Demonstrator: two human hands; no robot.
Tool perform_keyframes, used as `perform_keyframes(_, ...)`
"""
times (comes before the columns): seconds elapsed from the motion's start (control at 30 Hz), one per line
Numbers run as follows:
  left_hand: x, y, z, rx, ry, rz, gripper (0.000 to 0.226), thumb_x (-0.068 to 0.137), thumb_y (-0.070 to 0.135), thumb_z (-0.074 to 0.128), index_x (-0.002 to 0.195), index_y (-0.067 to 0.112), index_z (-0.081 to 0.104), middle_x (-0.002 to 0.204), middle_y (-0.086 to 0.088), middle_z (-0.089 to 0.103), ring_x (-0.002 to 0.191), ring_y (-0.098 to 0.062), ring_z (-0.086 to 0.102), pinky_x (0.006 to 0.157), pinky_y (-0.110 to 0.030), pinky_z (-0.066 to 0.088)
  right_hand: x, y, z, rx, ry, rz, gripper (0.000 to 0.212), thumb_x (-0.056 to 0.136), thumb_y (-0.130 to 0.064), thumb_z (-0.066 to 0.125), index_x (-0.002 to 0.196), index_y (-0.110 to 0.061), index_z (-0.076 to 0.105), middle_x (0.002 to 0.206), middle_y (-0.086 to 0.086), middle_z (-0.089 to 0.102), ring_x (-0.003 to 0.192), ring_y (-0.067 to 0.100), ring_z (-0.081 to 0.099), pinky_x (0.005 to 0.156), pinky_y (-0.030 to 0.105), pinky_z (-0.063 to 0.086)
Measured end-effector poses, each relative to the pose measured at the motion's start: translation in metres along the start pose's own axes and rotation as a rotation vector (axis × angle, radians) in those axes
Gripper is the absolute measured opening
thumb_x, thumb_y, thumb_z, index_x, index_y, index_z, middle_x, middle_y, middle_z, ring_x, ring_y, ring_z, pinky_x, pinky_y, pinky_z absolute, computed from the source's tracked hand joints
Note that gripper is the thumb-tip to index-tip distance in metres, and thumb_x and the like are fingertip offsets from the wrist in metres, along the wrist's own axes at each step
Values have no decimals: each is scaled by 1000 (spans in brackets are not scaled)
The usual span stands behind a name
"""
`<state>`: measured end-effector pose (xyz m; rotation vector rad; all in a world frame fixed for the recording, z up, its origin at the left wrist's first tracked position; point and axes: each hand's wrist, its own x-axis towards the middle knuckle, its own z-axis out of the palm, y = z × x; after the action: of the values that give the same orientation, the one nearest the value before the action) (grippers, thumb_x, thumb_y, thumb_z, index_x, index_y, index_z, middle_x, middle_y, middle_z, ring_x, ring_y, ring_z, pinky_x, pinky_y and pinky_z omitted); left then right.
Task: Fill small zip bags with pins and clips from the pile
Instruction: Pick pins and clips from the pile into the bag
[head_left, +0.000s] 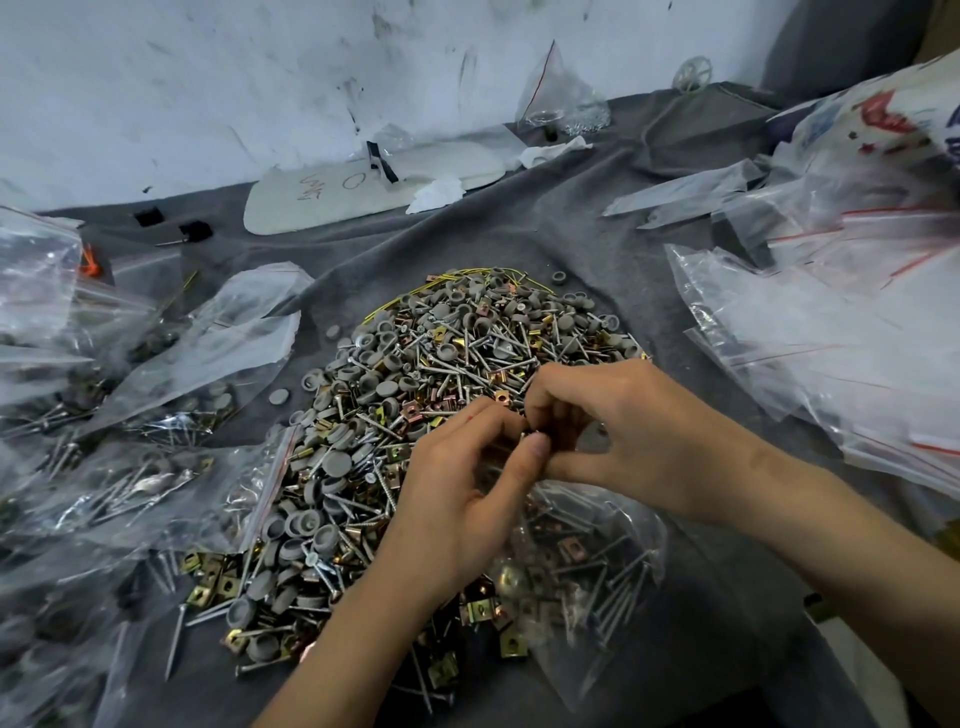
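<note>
Head view. Pinching the top of a bag (597, 561) with left hand (457, 499) and right hand (623, 431), fingers curled, tips meeting over the near side of the pile (415, 364). Cannot tell whether sealing the zip or feeding in one more piece: too small between the fingertips. Bag located below the hands, resting on the cloth (597, 249), already holding pins and clips.

Progress, as judged: well under way, far from done. Noted several filled bags (130, 483) heaped at left and a loose stack of empty bags (831, 338) at right. Large pile left to sort.

Materials:
- Bags: thin clear film, crinkled, glossy, with a red zip line.
- Pins (176, 639): long, slim, bright steel, flat heads.
- Clips (228, 587): small folded squares, brassy to coppery metal, centre hole.
- Caps (337, 462): grey round discs, some cupped, matte, probably plastic or rubber.
- Cloth: soft, grey, wrinkled.
- Wall (208, 78) behind: white, scuffed.
</note>
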<state>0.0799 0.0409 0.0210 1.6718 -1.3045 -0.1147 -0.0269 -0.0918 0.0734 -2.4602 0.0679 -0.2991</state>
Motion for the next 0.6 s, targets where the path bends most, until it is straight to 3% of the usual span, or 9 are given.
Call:
perform_keyframes(0.1, 0, 2, -2, 26, -21, 17, 34, 88, 36, 49, 81, 5, 61, 78, -1, 56, 72, -16, 54, 62, -32, 43, -1, -2, 1, -81, -14, -19, 19, 79, -14, 74, 88, -14, 56, 78, -6, 59, 73, 16, 57, 70, 38, 47)
perform_keyframes(0.3, 1, 3, -5, 64, -61, 51, 29, 86, 31, 46, 80, 6, 59, 70, 3, 54, 63, -9, 48, 56, -25, 38, 2, -11, -3, -264, -69, -61, 23, 81, -19, 68, 82, -21, 46, 77, -13, 48, 72, 12, 48, 69, 32, 40)
perform_keyframes(0.47, 1, 3, -5, 65, -10, 46, 28, 92, 31, 44, 88, 9, 60, 61, 8, 50, 53, -1, 42, 51, -11, 30, 4, -13, -5, -265, -7, -78, 18, 81, -18, 69, 88, -14, 53, 81, -10, 55, 75, 15, 53, 70, 36, 43)
perform_keyframes(0.6, -1, 2, -2, 60, -12, 12, 27, 94, 37, 42, 95, 14, 57, 65, 7, 53, 48, 0, 43, 47, -11, 29, 4, -11, -2, -245, -4, -97, 18, 82, -16, 68, 93, -13, 54, 89, -4, 60, 81, 19, 56, 74, 40, 45)
